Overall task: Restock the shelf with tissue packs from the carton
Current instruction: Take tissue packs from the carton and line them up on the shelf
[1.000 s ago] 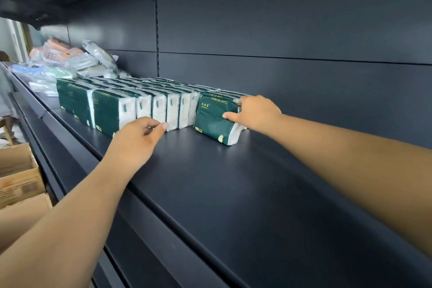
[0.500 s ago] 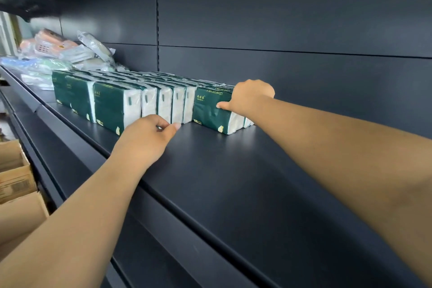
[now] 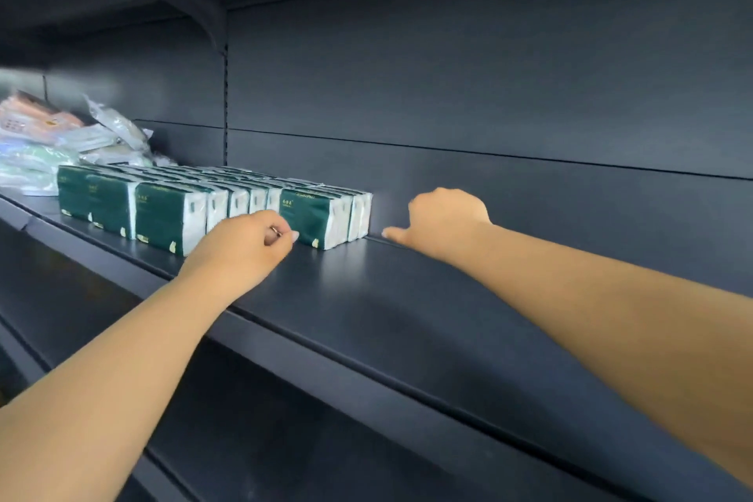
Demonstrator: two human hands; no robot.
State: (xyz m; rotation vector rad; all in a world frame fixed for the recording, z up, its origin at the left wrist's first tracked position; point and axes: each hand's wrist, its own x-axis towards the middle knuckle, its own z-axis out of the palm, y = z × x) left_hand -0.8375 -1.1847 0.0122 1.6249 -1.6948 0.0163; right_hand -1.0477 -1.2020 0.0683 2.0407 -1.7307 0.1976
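Both my bare forearms reach forward. My left hand [image 3: 244,247] is loosely curled, holding nothing, a ring on one finger. My right hand [image 3: 442,222] is curled too, thumb pointing left.

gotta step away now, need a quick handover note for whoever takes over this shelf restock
Left hand: loosely curled, holding nothing, in front of the tissue packs.
Right hand: fingers curled, thumb out, empty, just right of the row's end.
Packs: standing in rows on the shelf, against mixed bagged goods at far left.
Done: the last pack sits at the row's right end.
Left: the shelf to the right is bare; the carton is out of view, so fetch more packs and continue rightward.
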